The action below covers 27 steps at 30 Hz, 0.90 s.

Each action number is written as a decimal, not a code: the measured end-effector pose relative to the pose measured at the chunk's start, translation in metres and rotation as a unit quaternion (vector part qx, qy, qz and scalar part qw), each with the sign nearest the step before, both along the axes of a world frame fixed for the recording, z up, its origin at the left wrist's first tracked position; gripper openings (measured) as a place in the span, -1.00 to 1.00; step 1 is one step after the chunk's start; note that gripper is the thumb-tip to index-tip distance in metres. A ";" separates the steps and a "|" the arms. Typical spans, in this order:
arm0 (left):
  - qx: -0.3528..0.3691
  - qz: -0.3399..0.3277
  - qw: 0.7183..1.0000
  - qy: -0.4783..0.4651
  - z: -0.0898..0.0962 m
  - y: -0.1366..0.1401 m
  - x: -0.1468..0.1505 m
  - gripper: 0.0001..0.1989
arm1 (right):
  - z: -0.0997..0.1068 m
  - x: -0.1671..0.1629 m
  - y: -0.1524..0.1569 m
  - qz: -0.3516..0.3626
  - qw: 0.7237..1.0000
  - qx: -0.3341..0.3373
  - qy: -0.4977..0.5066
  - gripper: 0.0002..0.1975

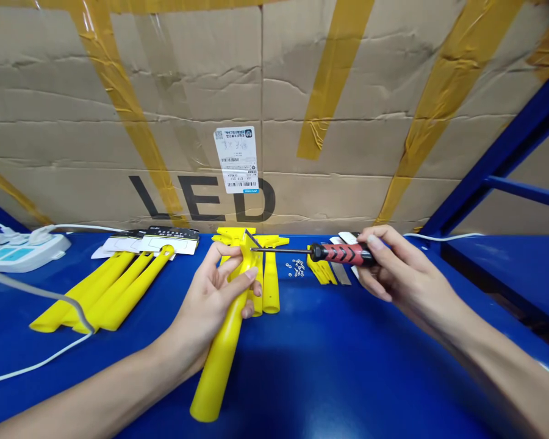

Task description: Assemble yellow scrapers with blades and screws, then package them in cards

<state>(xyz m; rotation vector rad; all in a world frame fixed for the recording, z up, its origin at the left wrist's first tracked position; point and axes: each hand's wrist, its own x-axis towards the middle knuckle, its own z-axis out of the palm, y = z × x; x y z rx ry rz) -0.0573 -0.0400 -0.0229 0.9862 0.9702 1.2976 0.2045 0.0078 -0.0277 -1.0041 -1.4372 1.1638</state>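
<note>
Tilted in my left hand [210, 292] is a yellow plastic scraper [217, 366] with a tubular handle. A thin dark blade edge shows at its head. My right hand [396, 262] is closed around the red and black grip of a screwdriver [341, 252]. Its shaft runs level to the left, and the tip meets the scraper's head; whether it sits in a screw I cannot tell. Behind my left hand, more yellow scraper handles [271, 286] lie on the blue table. Small metal screws or nuts [296, 268] are scattered below the screwdriver's shaft.
Yellow handles [132, 289] with cards [171, 241] lie at the left. A white power strip [22, 253] and its cable [41, 364] are farther left. Small yellow pieces [321, 268] and flat grey strips [341, 272] lie near my right hand. A large cardboard box [348, 189] stands behind.
</note>
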 end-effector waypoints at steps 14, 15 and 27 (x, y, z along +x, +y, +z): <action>0.003 0.007 1.000 0.003 -0.002 0.001 0.000 -0.59 | 0.001 -0.001 -0.002 0.004 1.000 -0.009 0.014 -0.69; 0.000 0.012 1.000 0.001 -0.003 0.001 0.000 -0.58 | 0.001 -0.001 -0.001 0.030 0.999 -0.013 0.036 -0.70; -0.002 0.018 1.000 0.011 -0.006 0.000 -0.001 -0.55 | 0.005 0.002 -0.003 0.064 0.997 -0.008 0.033 -0.66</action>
